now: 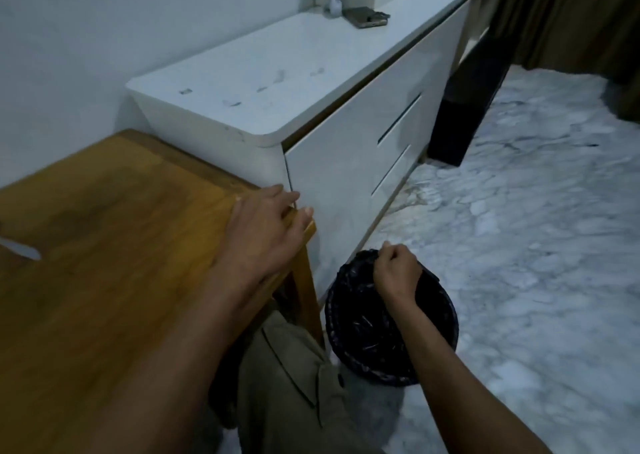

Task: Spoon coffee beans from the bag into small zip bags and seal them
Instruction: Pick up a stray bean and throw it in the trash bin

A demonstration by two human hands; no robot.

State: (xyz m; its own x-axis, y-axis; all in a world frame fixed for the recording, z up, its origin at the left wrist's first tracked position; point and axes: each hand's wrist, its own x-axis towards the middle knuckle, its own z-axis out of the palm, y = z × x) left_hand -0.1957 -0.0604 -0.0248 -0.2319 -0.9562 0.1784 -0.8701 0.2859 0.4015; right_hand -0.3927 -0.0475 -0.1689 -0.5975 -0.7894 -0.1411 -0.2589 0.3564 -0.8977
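My left hand (266, 232) lies flat on the right corner of the wooden table (114, 245), fingers apart and reaching over the edge, holding nothing. My right hand (396, 271) is closed in a fist just above the black-lined waste bin (381, 336) on the floor. Whether something small is pinched inside the fist is hidden. A pale, blurred, flat object (20, 247) pokes in at the table's left edge; I cannot tell what it is. No coffee bag or zip bags are in view.
A white drawer cabinet (346, 162) stands right behind the table, with a phone (367, 17) and a small white bottle (334, 3) at its far end. Marble floor (519, 245) stretches to the right. A dark curtain (571, 20) hangs at the back right.
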